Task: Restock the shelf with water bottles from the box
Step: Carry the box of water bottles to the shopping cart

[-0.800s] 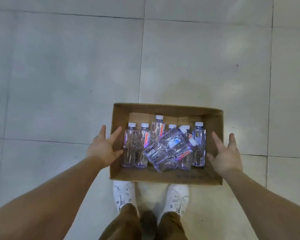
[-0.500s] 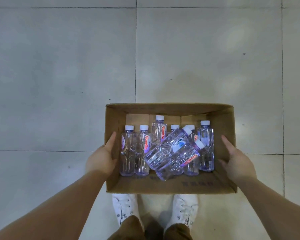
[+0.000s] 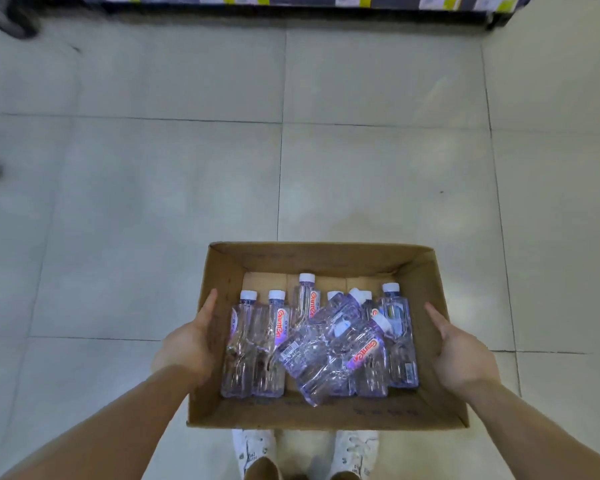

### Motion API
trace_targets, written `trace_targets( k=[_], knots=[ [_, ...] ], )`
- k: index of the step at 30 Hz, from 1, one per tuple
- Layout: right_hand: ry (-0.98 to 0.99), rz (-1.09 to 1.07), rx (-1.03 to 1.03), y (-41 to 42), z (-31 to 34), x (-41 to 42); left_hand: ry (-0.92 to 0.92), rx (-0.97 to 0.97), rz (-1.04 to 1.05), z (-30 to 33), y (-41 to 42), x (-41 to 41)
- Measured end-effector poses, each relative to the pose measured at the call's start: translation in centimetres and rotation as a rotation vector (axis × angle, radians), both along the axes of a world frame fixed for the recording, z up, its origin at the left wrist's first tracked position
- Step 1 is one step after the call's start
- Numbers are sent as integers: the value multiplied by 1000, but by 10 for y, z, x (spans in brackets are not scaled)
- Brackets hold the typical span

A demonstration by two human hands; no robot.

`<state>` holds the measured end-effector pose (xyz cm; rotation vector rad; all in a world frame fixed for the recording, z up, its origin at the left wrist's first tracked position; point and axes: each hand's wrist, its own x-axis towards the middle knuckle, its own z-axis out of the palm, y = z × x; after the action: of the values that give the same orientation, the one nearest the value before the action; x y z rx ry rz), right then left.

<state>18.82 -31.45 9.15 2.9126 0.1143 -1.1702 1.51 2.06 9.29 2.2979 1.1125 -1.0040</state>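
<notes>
Presently we list one open cardboard box (image 3: pixel 321 259), brown, lower centre of the frame, its flaps out of the way and its interior in plain sight. Contents: clear water bottles (image 3: pixel 274 341) with white caps and red-lettered labels. Two stand side by side at the left of the box; one stands further back near the middle; one stands at the right (image 3: pixel 397 336). Two more lie tilted across the middle (image 3: pixel 329 348), resting on those beneath, caps pointing to the upper right. We cannot count the ones hidden under them.

Our left hand (image 3: pixel 191 344) lies flat against the outer left wall of the box, fingers straight, thumb along the rim. Our right hand (image 3: pixel 459 355) lies flat against the right wall in the same way. Neither grip curls round anything; both palms press the cardboard from opposite sides. Whether the box is clear of the floor we cannot tell.

Below the box, at the bottom edge: two white lace-up shoes (image 3: pixel 255 448) and the brown trouser cuffs above them.

Surrounding: pale tiled floor (image 3: pixel 153 202) with dark grout lines. Along the top edge of the frame: the dark base of a shelf (image 3: pixel 291 8), with a row of blurred packages in yellow-green and white. Far left edge: a dark shape, too cropped to identify.
</notes>
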Motion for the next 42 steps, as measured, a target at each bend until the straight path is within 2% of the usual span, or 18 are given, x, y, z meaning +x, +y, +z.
trace_targets(
  k=[6,15,19,24,29,32,38,42],
  knots=[
    [-31,67,58,40,144,25,-91,56,-3,136,45,7],
    [-235,211,234,123,388,60,-325,165,107,373,112,0],
    [-313,358,290,174,494,68,-451,195,185,478,139,-24],
    [-362,563,379,249,608,54,-467,328,287,587,176,-81],
    [-433,759,427,343,675,16,-570,385,422,663,216,-160],
    [-422,846,462,410,697,-25,-535,438,501,688,250,-223],
    [-339,1008,516,561,697,-140,-515,425,737,707,330,-365],
    [-295,1099,465,657,686,-226,-414,417,822,717,401,-457]
  ],
)
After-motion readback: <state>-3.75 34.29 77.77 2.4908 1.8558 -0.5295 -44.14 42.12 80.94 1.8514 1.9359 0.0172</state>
